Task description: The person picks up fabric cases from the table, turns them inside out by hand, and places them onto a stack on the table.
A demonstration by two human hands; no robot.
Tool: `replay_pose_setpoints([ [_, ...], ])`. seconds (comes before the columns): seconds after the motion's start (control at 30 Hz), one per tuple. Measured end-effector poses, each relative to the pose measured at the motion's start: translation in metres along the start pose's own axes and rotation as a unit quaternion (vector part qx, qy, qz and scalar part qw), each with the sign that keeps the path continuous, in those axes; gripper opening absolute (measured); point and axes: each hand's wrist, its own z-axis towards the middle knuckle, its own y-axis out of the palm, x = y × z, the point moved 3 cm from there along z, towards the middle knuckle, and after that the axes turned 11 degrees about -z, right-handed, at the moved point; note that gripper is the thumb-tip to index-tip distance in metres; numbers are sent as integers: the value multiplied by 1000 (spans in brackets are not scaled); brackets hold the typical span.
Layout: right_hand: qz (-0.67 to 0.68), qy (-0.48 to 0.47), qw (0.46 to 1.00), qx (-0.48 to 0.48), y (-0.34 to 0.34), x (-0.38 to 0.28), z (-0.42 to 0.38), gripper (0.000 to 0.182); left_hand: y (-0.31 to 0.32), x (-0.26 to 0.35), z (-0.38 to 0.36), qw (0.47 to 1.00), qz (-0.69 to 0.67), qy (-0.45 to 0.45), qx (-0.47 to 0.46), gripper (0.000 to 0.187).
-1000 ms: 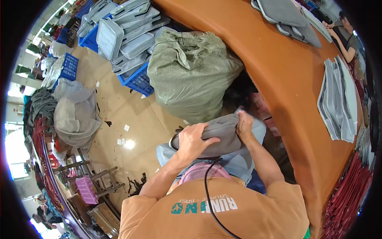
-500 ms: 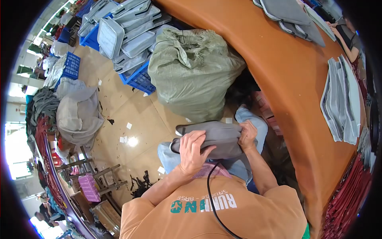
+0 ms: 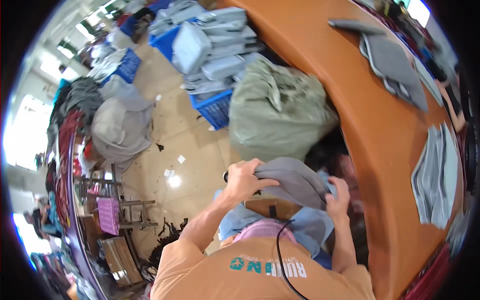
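A dark grey fabric piece [image 3: 292, 181] is held above my lap, bent into a curve between both hands. My left hand [image 3: 243, 181] grips its left end, with the thumb lying across the near side. On the right end, my right hand [image 3: 338, 197] pinches the edge between thumb and fingers. Beneath it are my jeans [image 3: 305, 227] and a pink mesh item [image 3: 262, 230]. Just beyond the fabric stands a large green woven sack [image 3: 280, 120].
An orange-brown table [image 3: 345, 75] curves along the right, bearing grey pieces [image 3: 392, 62] and a folded stack [image 3: 434, 175]. Blue crates [image 3: 215, 111] heaped with grey pieces stand ahead. At left are a covered bundle [image 3: 120, 125] and a wooden stool [image 3: 137, 203]. A co-worker's arm [image 3: 452, 112] shows far right.
The fabric has been lifted off my lap and bent upward, and my hands have shifted with it. The camera view has turned, so the surroundings sit further right and lower.
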Motion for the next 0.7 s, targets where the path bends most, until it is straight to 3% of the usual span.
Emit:
replay_pose_setpoints([
  [0.07,83,109,991,4,-25,-6,8,60,-47,17,4,987,-134,-3,86,41],
  [0.1,84,99,991,11,-30,-11,19,60,-66,27,5,987,-134,7,92,41],
  [0.17,333,171,926,48,-36,-20,33,72,-98,33,9,934,-299,-104,168,34],
  [0.23,352,163,921,-36,-29,-30,50,77,-113,34,16,887,-395,-94,220,34],
  [0.27,322,135,936,-36,-31,-49,66,65,-119,37,20,886,-362,-114,265,36],
  [0.33,312,227,912,-140,-38,-77,97,49,-137,36,30,908,-282,-108,292,42],
  [0.4,335,205,915,-95,-33,-85,113,33,-146,36,40,916,-211,-90,329,41],
  [0.43,283,193,936,-76,-43,-91,127,29,-147,39,45,917,-209,-83,330,47],
  [0.47,347,209,913,-47,-52,-90,142,29,-142,44,47,925,-179,-52,331,47],
  [0.5,410,218,885,-16,-61,-86,159,28,-137,48,50,930,-150,-18,335,48],
  [0.6,440,198,869,113,-91,-45,209,37,-119,39,49,937,-204,65,275,44],
  [0.67,390,160,877,233,-117,4,252,40,-101,19,49,954,-206,51,212,35],
  [0.7,310,206,902,219,-140,22,261,44,-92,11,47,961,-202,30,189,33],
])
